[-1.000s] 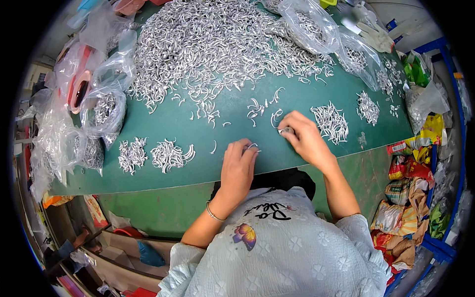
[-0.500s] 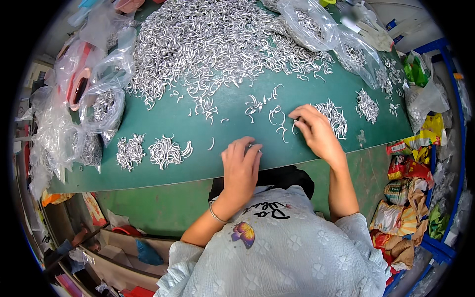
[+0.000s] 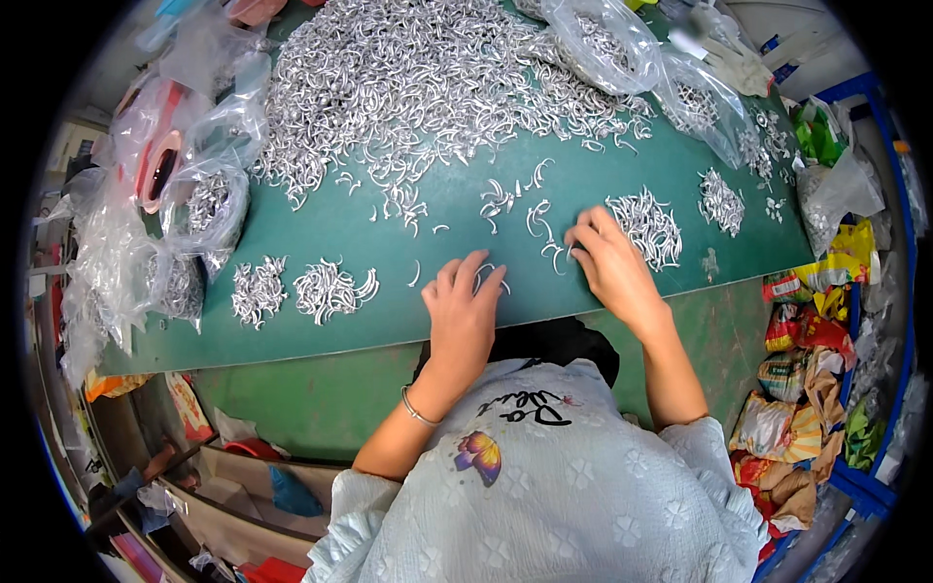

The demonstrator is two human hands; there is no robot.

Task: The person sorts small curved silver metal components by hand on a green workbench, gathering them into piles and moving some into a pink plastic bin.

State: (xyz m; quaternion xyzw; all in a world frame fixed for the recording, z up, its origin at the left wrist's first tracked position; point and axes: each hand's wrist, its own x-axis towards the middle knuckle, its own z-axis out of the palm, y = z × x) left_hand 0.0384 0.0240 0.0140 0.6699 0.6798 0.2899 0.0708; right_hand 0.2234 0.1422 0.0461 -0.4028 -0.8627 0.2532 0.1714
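Note:
My left hand [image 3: 461,309] is over the near edge of the green table, its fingers apart. A few curved silver metal pieces [image 3: 492,281] show between its index finger and thumb. To the right, my right hand [image 3: 616,267] is bent with its fingertips drawn together near the tabletop. What they hold, if anything, is hidden. Just left of those fingertips lie several loose curved pieces [image 3: 539,222]. Beyond my right hand is a small pile of the same pieces [image 3: 645,228]. Two more small piles, one of them here [image 3: 328,291], lie left of my left hand.
A large heap of silver pieces [image 3: 398,83] covers the far part of the green table [image 3: 379,257]. Clear plastic bags [image 3: 206,199] holding pieces stand at the left, others at the far right [image 3: 607,49]. A blue rack [image 3: 865,491] with coloured packages is beside the table.
My left hand has moved slightly away from me and its fingers have spread, with the pieces now showing beside them. My right hand has shifted slightly left, its fingers drawing closer together.

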